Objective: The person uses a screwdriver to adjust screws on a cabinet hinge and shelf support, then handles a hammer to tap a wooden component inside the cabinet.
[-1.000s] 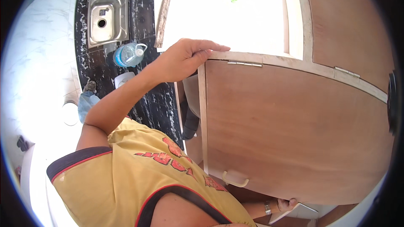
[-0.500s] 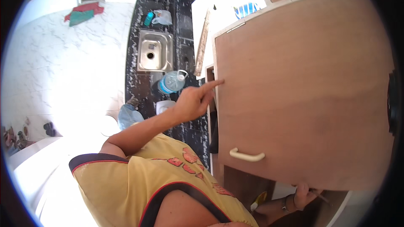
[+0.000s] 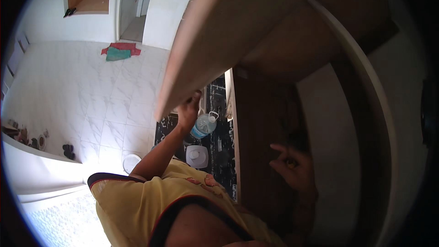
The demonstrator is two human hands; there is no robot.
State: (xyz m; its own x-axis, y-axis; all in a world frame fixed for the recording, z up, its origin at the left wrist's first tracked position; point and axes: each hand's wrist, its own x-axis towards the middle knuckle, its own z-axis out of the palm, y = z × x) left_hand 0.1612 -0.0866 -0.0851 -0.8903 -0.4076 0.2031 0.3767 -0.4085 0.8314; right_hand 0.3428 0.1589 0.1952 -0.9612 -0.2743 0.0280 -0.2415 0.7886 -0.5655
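The wooden cabinet door (image 3: 215, 32) stands swung open, slanting across the upper middle and blurred by motion. My left hand (image 3: 186, 113) is at its lower edge, some fingers hidden behind the wood and one fingertip showing. Inside the dark cabinet (image 3: 260, 110), my right hand (image 3: 295, 167) is raised with the index finger and thumb forward. A small yellowish round thing (image 3: 291, 162) shows within its curled fingers; the dimness hides what it is.
A clear water jug (image 3: 204, 125) and a white square-based item (image 3: 197, 156) stand on the black counter (image 3: 219, 148) below the door. A pale cabinet edge (image 3: 366, 68) curves along the right. Red and green cloths (image 3: 120, 52) lie on the tiled floor.
The door has swung from closed to open, baring the cabinet's inside. My left hand went from pointing at the door's face to its edge; my right hand moved from below the door into the cabinet.
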